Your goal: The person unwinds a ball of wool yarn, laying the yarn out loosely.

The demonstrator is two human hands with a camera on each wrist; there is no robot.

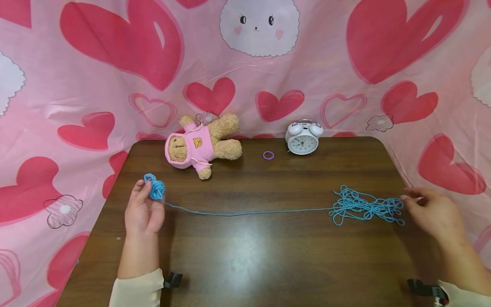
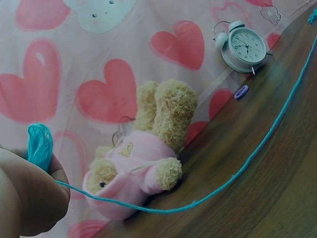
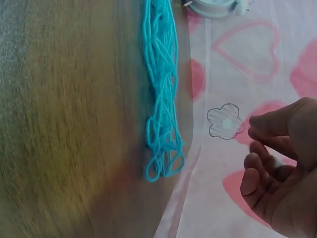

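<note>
My left hand [image 1: 143, 211] holds a small wound ball of blue yarn [image 1: 157, 189] between thumb and fingers, above the left side of the table. From that ball a single strand [image 1: 230, 214] runs across to a loose, looped bundle of blue yarn [image 1: 366, 207] at the right. Beside the bundle's right end is my right hand [image 1: 437, 211], its fingers loosely bent with nothing between them. The right wrist view shows the hand [image 3: 277, 168] apart from the bundle [image 3: 163, 89]. In the left wrist view the hand partly hides the ball [image 2: 39, 146].
A teddy bear in a pink hoodie [image 1: 201, 145] lies at the table's back left. Further right are a purple ring [image 1: 268, 155] and a white alarm clock [image 1: 302, 138]. Pink heart-patterned cloth [image 1: 245, 98] hangs behind the brown table [image 1: 245, 256].
</note>
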